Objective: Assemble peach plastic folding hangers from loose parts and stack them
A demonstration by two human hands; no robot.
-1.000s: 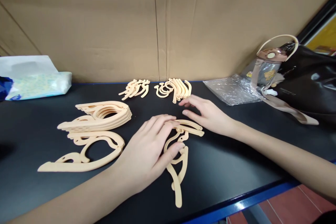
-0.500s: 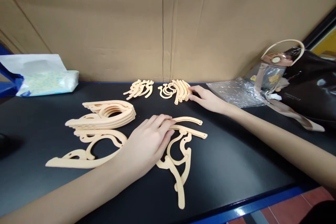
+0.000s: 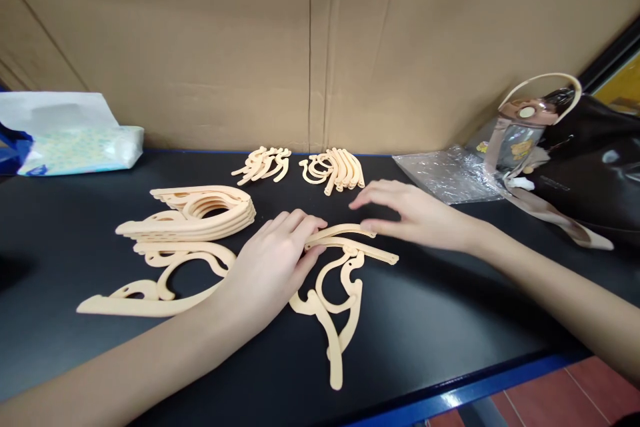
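Observation:
My left hand [image 3: 275, 257] is closed around the left ends of two beige curved hanger arms, an upper arm [image 3: 345, 231] and a lower arm [image 3: 375, 252], with thumb below and index finger above. My right hand [image 3: 415, 213] has thumb and index finger apart, holding nothing, its thumb close to the right end of the upper arm. Below them lie a loose hanger hook [image 3: 334, 307] and crossing curved pieces [image 3: 334, 353], partly hidden by my left hand. Folded beige hangers form a stack [image 3: 200, 227] on the left, and another folded hanger [image 3: 145, 307] lies in front of it.
At the back of the black table sit a pile of small curved pieces [image 3: 264, 163] and a pile of hooks and arms [image 3: 343, 170]. A wipes pack [image 3: 80, 147] stands far left. On the right are clear plastic [image 3: 445, 173], a strapped bottle [image 3: 520, 140] and a black bag [image 3: 590, 173].
My right hand has left the back right pile and come toward me, to the upper arm's right end, its fingers opened. The two arms have shifted slightly against each other.

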